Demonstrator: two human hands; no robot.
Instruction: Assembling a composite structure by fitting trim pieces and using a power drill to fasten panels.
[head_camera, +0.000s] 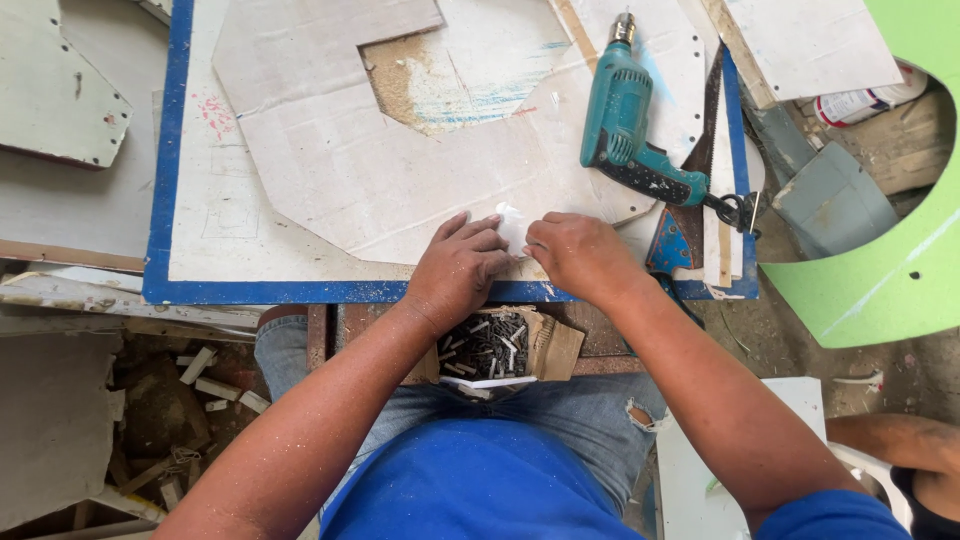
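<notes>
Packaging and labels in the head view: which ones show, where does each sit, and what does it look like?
Cardboard box: open, brown, on the person's lap below both hands, full of dark screws.
Labelled container: lying at top right beyond the blue-edged board, white cylinder with a red band.
No screens or signs.

Both hands meet at the bench's (160, 150) near edge: the left hand (458, 268) and right hand (580, 255) pinch a small white piece (512, 228) between their fingertips, over a pale cut board (330, 150). A teal drill (625, 125) lies toward the right edge, beside a handsaw (690, 225). Below the near edge, an open box of dark screws (490, 345) rests on the person's lap.
</notes>
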